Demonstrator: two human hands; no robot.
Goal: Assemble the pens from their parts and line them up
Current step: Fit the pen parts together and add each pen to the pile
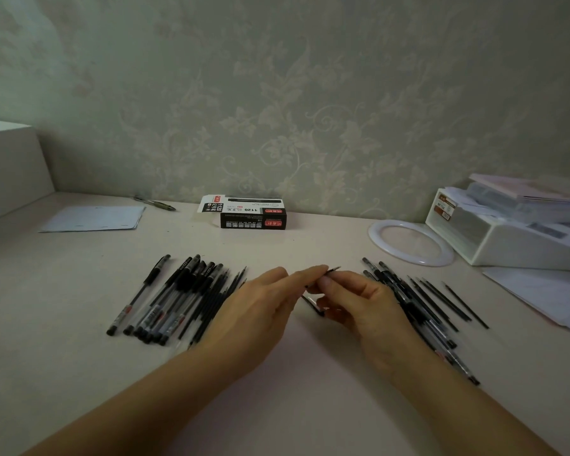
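Several capped black pens with clear barrels (165, 297) lie side by side at the left of the desk, with loose black refills beside them. At the right lies a second heap of pen barrels (405, 301) and loose refills (454, 301). In the middle, my left hand (257, 311) and my right hand (352, 301) meet over a thin black refill (333, 270). My right hand pinches it, and its metal tip points up and to the right. My left hand's straight fingertips touch it. A short dark piece (313, 306) shows under my right hand's fingers.
A black and white pen box (254, 213) stands near the wall. A white ring (412, 241) and a white organiser (514, 232) with papers sit at the right. Sheets of paper (96, 218) and a pen (155, 203) lie at the back left.
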